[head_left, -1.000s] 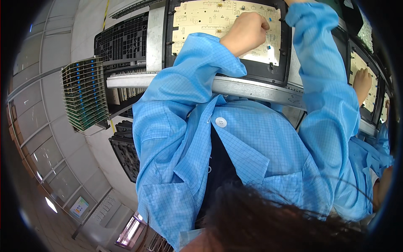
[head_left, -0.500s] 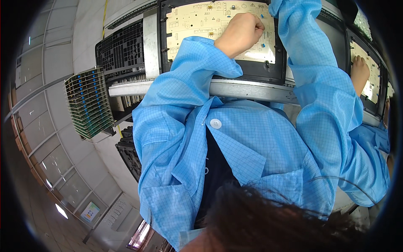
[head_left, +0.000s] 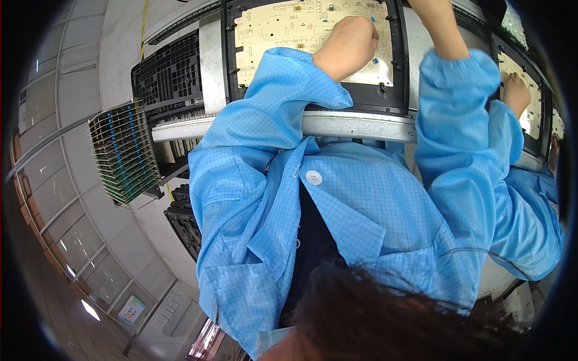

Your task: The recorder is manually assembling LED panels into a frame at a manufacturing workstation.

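A cream-coloured circuit board [head_left: 265, 36] with a few small blue and amber parts lies in a black frame [head_left: 397, 66]. My left hand [head_left: 348, 49] is over the right half of this board. Its fingers are curled together near two small blue components; whatever they may hold is hidden behind the hand. Past the frame's right side, my right forearm [head_left: 444, 30] reaches up out of its blue checked cuff. The picture's upper edge cuts off my right hand, so its fingers do not show.
A metal rail [head_left: 355, 126] runs in front of the frame. At left stand a rack of upright green boards [head_left: 117, 156] and black trays [head_left: 168, 72]. On the right, another person's hand [head_left: 516, 95] is over a second board [head_left: 530, 123].
My right arm has shifted right, baring the forearm above the cuff. My left hand stays over the board, fingers still curled. The view has shifted slightly.
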The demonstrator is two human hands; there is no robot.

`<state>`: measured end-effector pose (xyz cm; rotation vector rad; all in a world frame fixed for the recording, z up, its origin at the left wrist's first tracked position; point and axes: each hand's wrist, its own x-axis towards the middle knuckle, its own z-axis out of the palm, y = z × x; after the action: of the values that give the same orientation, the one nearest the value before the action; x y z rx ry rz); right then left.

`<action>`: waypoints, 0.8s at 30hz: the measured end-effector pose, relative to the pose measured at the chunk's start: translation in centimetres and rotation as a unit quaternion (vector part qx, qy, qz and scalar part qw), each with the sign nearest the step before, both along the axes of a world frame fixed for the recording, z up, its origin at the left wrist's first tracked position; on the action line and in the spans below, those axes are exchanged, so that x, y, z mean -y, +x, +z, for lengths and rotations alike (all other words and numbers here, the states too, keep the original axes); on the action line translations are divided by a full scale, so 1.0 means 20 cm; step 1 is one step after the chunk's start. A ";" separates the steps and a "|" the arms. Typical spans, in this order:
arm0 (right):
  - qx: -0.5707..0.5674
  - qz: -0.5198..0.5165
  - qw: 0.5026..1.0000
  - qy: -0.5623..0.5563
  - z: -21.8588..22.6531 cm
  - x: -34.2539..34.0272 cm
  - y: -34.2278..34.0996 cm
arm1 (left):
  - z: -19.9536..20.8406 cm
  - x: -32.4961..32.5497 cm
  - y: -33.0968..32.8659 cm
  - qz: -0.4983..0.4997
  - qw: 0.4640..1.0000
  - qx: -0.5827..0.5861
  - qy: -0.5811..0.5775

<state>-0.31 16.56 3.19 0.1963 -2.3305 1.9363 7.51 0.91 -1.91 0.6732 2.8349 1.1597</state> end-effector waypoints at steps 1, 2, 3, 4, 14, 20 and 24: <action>0.000 -0.001 1.000 0.001 -0.06 -0.07 0.04 | -0.01 0.00 0.00 -0.001 1.000 0.000 0.001; -0.020 -0.013 0.998 0.055 -0.12 -0.14 0.09 | -0.03 -0.01 -0.01 -0.019 0.999 -0.015 -0.036; -0.041 -0.020 0.993 0.105 -0.17 -0.18 0.13 | -0.04 -0.01 -0.01 -0.031 0.996 -0.031 -0.076; -0.041 -0.019 0.993 0.106 -0.19 -0.20 0.17 | -0.05 -0.02 -0.01 -0.029 0.996 -0.031 -0.074; 0.102 0.021 0.971 0.215 -0.32 -0.14 0.43 | 0.05 0.06 0.06 -0.028 0.993 -0.039 -0.104; 0.064 -0.003 0.957 0.282 -0.31 -0.10 0.41 | -0.01 0.08 0.09 -0.056 0.981 -0.092 -0.158; 0.064 -0.003 0.952 0.300 -0.30 -0.09 0.40 | 0.01 0.06 0.11 -0.052 0.975 -0.110 -0.184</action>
<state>7.62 18.38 -2.87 0.1084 -2.9342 1.2069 9.66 -0.35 -1.73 0.9550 3.0223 0.5488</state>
